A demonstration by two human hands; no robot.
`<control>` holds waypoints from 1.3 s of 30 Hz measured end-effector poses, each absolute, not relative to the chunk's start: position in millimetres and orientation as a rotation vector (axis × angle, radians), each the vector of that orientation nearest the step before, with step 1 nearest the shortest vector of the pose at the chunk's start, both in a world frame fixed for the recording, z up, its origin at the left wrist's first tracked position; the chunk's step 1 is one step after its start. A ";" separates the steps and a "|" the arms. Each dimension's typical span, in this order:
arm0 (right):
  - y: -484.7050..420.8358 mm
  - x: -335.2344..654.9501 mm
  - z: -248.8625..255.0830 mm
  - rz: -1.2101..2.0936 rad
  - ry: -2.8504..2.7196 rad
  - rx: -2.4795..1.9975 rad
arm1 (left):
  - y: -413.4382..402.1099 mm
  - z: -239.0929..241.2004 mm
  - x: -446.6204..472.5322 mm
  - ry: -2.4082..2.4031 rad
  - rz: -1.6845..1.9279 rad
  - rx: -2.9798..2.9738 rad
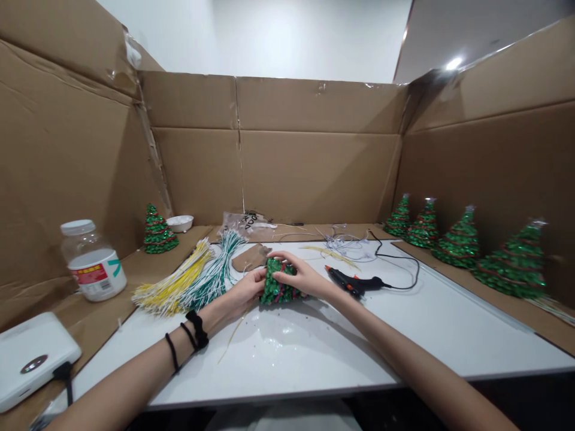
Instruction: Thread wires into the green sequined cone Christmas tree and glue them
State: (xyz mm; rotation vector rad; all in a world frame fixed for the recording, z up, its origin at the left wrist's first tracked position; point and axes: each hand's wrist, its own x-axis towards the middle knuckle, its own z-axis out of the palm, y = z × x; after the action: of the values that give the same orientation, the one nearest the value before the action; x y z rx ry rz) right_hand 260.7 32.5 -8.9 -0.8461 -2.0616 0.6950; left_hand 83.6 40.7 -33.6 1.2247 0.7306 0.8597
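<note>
Between my two hands is a small green tinsel Christmas tree (275, 288), tilted just above or on the white board; I cannot tell which. My left hand (246, 291) grips its left side with thumb and fingers. From above and the right, my right hand (299, 274) curls its fingers over the tree, hiding part of it. A thin yellowish strand (233, 336) hangs below my left hand. Left of the hands lie a bundle of yellow-and-white wires (179, 284) and a bundle of green-and-white wires (215, 275). A black hot glue gun (354, 282) lies right of my right hand.
Finished-looking trees (458, 236) stand along the right; one more tree (158, 230) stands left, near a white bowl (180, 223). A plastic jar (93, 263) and white power bank (36, 359) sit at left. Loose wires (350, 246) lie behind. Cardboard walls (314, 173) enclose the table.
</note>
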 end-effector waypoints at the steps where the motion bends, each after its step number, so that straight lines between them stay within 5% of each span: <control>1: 33.2 260.5 -9.2 0.693 -2.059 -0.847 | 40.7 -33.2 83.6 0.730 0.859 1.227; 16: 32.0 269.5 1.3 0.729 -2.097 -0.869 | 48.0 -30.2 76.9 0.697 0.723 1.309; 27: -43.1 328.5 -14.7 -0.116 -2.210 -1.942 | 48.8 -21.1 71.6 0.710 0.637 1.455; 39: -52.9 336.9 -52.7 -0.476 -2.156 -1.945 | 49.7 -13.1 64.8 0.774 0.571 1.591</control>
State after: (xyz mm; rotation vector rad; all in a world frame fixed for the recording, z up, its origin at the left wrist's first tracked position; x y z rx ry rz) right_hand 336.9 -52.9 -52.7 -1.9455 -2.1557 -0.4764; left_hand 64.8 49.7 -13.1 1.5914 0.7736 0.5714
